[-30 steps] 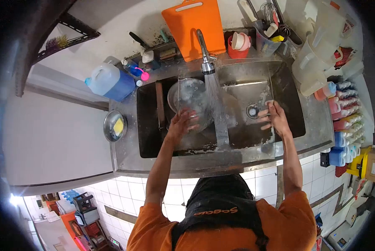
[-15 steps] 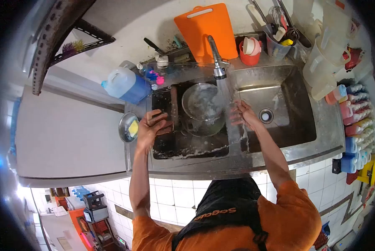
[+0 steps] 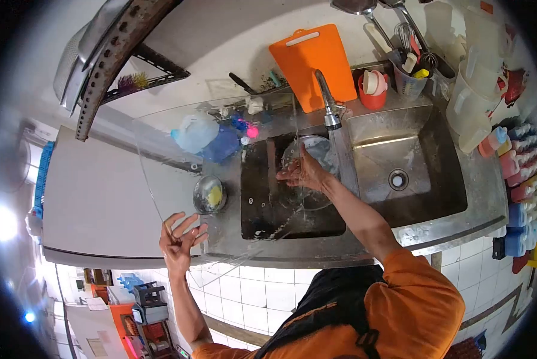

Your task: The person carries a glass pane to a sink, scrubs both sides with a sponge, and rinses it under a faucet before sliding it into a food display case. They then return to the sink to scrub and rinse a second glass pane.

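Note:
A large clear panel (image 3: 160, 140) is held tilted over the left part of the counter and the left basin (image 3: 259, 209). My left hand (image 3: 181, 236) grips its left edge near the lower corner, fingers bent. At the panel's right edge, above the basin, my right hand (image 3: 304, 170) holds on with thumb and fingers. Behind that hand a round clear bowl (image 3: 325, 149) with suds sits in the left basin. Water runs from the faucet (image 3: 328, 105) beside the panel. A metal bowl with a yellow sponge (image 3: 214, 195) rests left of the basin.
The right basin (image 3: 421, 155) has a drain. Behind the sinks are an orange cutting board (image 3: 316, 63), a red cup (image 3: 372, 96) and a utensil container (image 3: 409, 81). A blue liquid jug (image 3: 220, 143) shows through the panel. Bottles (image 3: 516, 212) line the right side.
The clear panel and both my hands have moved left. My left hand is now beyond the basin, near the counter's front edge; my right hand is over the left basin.

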Available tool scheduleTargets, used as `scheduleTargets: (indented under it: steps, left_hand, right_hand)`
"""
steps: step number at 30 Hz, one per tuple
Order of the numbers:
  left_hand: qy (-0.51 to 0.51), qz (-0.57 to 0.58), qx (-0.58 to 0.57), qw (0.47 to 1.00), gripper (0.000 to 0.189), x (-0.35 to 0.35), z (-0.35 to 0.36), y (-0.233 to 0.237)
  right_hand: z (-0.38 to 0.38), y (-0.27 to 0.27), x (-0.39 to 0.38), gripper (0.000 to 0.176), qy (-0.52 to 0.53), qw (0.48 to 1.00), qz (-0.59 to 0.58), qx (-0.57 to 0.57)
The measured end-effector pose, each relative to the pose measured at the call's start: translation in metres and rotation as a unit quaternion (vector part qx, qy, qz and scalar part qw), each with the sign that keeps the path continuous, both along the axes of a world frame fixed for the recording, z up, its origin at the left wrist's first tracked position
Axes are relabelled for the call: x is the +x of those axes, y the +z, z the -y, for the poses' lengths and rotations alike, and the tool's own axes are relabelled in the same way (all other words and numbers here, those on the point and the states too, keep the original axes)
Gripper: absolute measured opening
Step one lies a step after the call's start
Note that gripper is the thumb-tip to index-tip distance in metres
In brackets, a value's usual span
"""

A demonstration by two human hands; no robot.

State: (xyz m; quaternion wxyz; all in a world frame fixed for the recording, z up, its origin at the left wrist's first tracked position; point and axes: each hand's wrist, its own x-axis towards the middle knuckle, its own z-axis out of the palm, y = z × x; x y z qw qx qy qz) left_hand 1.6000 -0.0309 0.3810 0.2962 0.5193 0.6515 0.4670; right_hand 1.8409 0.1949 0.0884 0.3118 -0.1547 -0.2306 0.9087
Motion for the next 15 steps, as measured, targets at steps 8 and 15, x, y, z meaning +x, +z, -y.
scheduleTargets:
  steps: [8,15]
  left_hand:
    - [-0.046,-0.254,0.024,0.966,0.006,-0.058,0.029,-0.025]
    - [-0.240,-0.316,0.089,0.914,0.031,-0.022,-0.023,-0.039]
  right_hand:
    - [0.034,0.067,0.041,0.062,-0.055,0.997,0.051,-0.025]
    - [0.047,0.026,0.123,0.076,0.042,0.990,-0.079,0.110]
